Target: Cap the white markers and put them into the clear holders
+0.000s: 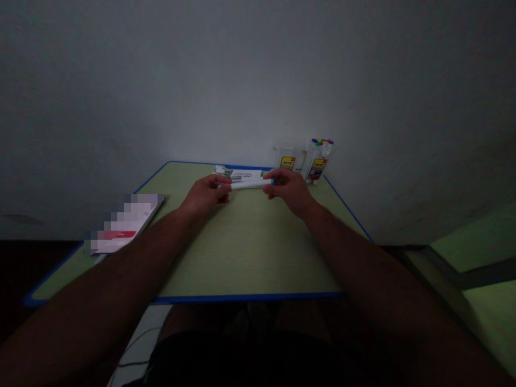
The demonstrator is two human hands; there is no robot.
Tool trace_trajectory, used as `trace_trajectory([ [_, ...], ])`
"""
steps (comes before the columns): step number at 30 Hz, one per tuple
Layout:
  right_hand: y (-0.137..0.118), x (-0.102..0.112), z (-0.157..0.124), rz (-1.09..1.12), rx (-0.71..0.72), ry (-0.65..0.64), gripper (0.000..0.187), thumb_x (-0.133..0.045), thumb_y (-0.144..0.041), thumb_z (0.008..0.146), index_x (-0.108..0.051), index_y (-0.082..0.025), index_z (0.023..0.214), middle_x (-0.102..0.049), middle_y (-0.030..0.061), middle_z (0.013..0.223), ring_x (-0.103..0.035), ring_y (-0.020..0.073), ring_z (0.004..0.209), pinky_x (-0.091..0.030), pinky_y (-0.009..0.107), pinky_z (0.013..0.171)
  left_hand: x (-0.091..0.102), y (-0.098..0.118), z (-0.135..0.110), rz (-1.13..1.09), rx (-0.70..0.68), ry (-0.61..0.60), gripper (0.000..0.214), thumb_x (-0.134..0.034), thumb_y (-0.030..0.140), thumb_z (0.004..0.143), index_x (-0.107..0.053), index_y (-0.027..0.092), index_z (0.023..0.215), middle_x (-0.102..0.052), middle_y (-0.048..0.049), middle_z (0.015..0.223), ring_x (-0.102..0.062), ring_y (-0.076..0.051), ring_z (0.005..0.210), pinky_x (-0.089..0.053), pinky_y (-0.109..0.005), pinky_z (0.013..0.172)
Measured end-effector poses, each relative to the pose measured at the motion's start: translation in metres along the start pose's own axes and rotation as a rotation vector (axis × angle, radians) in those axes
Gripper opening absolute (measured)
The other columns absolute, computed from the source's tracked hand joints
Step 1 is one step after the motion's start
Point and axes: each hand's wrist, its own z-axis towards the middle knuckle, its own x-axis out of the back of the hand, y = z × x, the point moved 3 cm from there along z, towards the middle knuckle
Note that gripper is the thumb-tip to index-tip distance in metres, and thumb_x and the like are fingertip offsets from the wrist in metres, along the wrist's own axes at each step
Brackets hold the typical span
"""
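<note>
A white marker pen [248, 184] with a bluish tip at its right end lies level between my hands, above the far part of the table. The fingers of my left hand [206, 192] pinch its left end. My right hand [291, 188] grips the other end between thumb and fingers. Just behind the marker, several white pens [246, 174] lie on the table, partly hidden by my hands. Beyond my right hand stands a clear plastic case [286, 157] with a yellow label. Beside it, a second clear case [317, 161] holds several markers with coloured caps upright.
The pale green table [250, 252] has a blue edge and stands against a grey wall [242, 80]. A book or flat box [129, 223], partly blurred, lies at the left edge. A dark cable [135, 364] hangs below at the left.
</note>
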Motion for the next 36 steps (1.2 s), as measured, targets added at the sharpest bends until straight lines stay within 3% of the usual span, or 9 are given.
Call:
trace_trajectory([
  [10, 0.000, -0.001, 0.003, 0.067, 0.055, 0.007, 0.033, -0.087, -0.030, 0.061, -0.068, -0.020, 0.087, -0.067, -0.0042, 0.070, -0.058, 0.0090, 0.057, -0.054, 0.024, 0.052, 0.003, -0.004, 0.004, -0.011, -0.035, 0.001, 0.008, -0.075, 0.013, 0.073, -0.072, 0.016, 0.080, -0.065, -0.0017, 0.071, -0.058, -0.012, 0.058, -0.053, -0.028, 0.059],
  [17, -0.003, 0.000, 0.000, 0.056, 0.015, 0.044, 0.032, -0.084, -0.036, 0.068, -0.068, -0.018, 0.091, -0.065, -0.0043, 0.062, -0.058, 0.0094, 0.049, -0.050, 0.023, 0.047, 0.001, 0.001, 0.001, -0.044, -0.048, 0.031, 0.009, -0.076, 0.012, 0.070, -0.072, 0.015, 0.077, -0.066, -0.0017, 0.074, -0.058, -0.012, 0.061, -0.055, -0.029, 0.061],
  [23, -0.002, 0.001, 0.001, 0.072, 0.017, 0.066, 0.036, -0.086, -0.036, 0.065, -0.068, -0.018, 0.090, -0.066, -0.0045, 0.062, -0.060, 0.0090, 0.050, -0.053, 0.023, 0.048, 0.001, -0.001, 0.002, -0.061, -0.071, 0.017, 0.010, -0.078, 0.016, 0.069, -0.072, 0.014, 0.077, -0.068, -0.0024, 0.077, -0.059, -0.012, 0.062, -0.056, -0.029, 0.063],
  [30, 0.004, 0.003, 0.002, 0.083, -0.065, 0.064, 0.032, -0.085, -0.025, 0.069, -0.067, -0.018, 0.094, -0.070, -0.0020, 0.068, -0.065, 0.0113, 0.054, -0.057, 0.024, 0.052, 0.003, 0.003, 0.001, -0.031, -0.145, 0.059, 0.018, -0.082, 0.018, 0.066, -0.073, 0.015, 0.081, -0.070, -0.0031, 0.075, -0.061, -0.013, 0.060, -0.054, -0.029, 0.063],
  [36, 0.009, 0.003, -0.001, -0.025, -0.273, 0.058, 0.021, -0.079, -0.008, 0.075, -0.065, -0.017, 0.089, -0.069, 0.0003, 0.067, -0.068, 0.0140, 0.058, -0.055, 0.024, 0.049, 0.000, 0.022, -0.013, 0.174, -0.312, 0.150, 0.020, -0.083, 0.024, 0.068, -0.074, 0.016, 0.085, -0.067, -0.0007, 0.063, -0.059, -0.013, 0.057, -0.045, -0.025, 0.056],
])
